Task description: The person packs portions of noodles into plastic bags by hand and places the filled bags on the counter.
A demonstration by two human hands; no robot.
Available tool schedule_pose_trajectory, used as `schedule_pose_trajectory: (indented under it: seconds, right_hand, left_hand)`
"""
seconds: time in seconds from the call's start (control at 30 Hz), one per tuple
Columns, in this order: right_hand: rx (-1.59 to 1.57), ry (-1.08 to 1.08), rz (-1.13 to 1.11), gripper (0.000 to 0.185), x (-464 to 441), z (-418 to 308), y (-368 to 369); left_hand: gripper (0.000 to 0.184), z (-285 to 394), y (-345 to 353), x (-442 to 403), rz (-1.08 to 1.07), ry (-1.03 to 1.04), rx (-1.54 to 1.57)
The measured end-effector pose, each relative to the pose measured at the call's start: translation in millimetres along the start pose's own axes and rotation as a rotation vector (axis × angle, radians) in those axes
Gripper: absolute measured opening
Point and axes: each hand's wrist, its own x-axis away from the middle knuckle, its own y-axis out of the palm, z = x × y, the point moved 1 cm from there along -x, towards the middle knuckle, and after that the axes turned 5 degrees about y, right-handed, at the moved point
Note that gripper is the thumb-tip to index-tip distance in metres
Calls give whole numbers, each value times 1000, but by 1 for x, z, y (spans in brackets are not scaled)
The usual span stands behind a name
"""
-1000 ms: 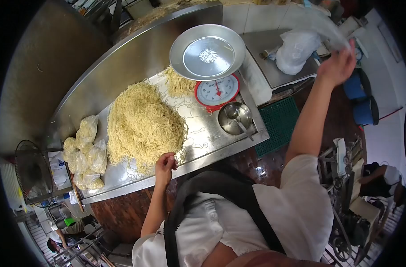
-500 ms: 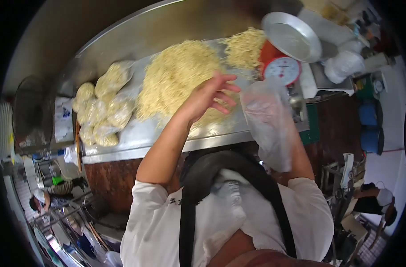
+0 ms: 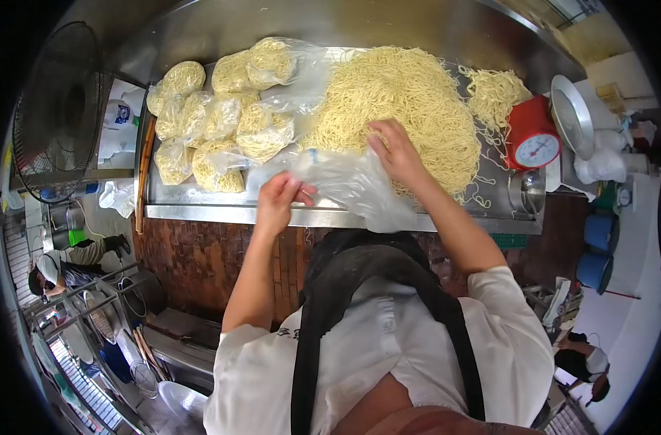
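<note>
A clear plastic bag (image 3: 345,181) stretches between my hands over the front edge of the metal table. My left hand (image 3: 278,201) is closed, its fingers pinching the bag's left end. My right hand (image 3: 399,154) is beside the bag's right part, over the noodle pile, with fingers curved and apart and nothing visibly held. Behind the bag lies a large heap of pale yellow noodles (image 3: 395,87). Several bagged noodle portions (image 3: 265,130) sit together to the left of it.
A red dial scale (image 3: 533,134) stands at the right, with a round metal pan (image 3: 571,116) beside it. A smaller noodle heap (image 3: 493,94) lies near the scale. A metal bowl (image 3: 527,190) sits at the table's right corner. A wire-caged fan (image 3: 57,112) stands at far left.
The bag, earlier around my right hand and forearm, is now stretched between both hands. My left hand has moved from over the noodles to the bag's end and closed. The view has shifted.
</note>
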Motion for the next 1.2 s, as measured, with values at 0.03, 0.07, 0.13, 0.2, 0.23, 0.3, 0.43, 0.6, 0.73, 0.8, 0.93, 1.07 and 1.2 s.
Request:
schedule_pose_trajectory:
  seconds: [0.03, 0.07, 0.13, 0.2, 0.23, 0.3, 0.43, 0.6, 0.73, 0.8, 0.93, 1.07, 1.2]
  right_hand:
    - [206, -75, 2, 39, -15, 17, 20]
    - [408, -152, 5, 42, -32, 38, 44]
    - [722, -243, -33, 48, -59, 68, 84]
    - [953, -277, -108, 51, -88, 86, 114]
    - [951, -194, -251, 54, -105, 85, 120]
    - [940, -24, -543, 60, -129, 85, 126]
    - [701, 27, -612, 48, -111, 106, 103]
    - [0, 507, 73, 49, -59, 73, 6]
    - [-456, 253, 295, 44, -98, 40, -95]
    - [-633, -14, 428, 38, -126, 17, -140]
    - [-1225, -171, 143, 30, -169, -106, -244]
    - [-821, -447, 69, 31, -184, -204, -312]
    - [-791, -172, 111, 25, -160, -168, -332]
  left_hand:
    - [23, -2, -16, 9, -17, 17, 49]
    - [26, 7, -19, 18, -11, 47, 53]
    - [28, 10, -23, 33, 54, 9, 79]
    - [28, -4, -26, 40, 172, -114, 124]
    - [26, -6, -24, 41, 185, -174, 48]
    - [25, -7, -19, 45, 210, -301, -100]
    - [18, -4, -10, 54, 256, -101, 14]
    - [12, 12, -13, 49, 397, -141, 483]
    - [13, 42, 5, 12, 266, -62, 481]
    - [17, 33, -1, -20, 181, 30, 131]
    - [16, 57, 15, -90, 116, 162, -178]
    - [18, 69, 12, -185, 231, 426, -671]
    - [27, 117, 25, -256, 580, 638, -983]
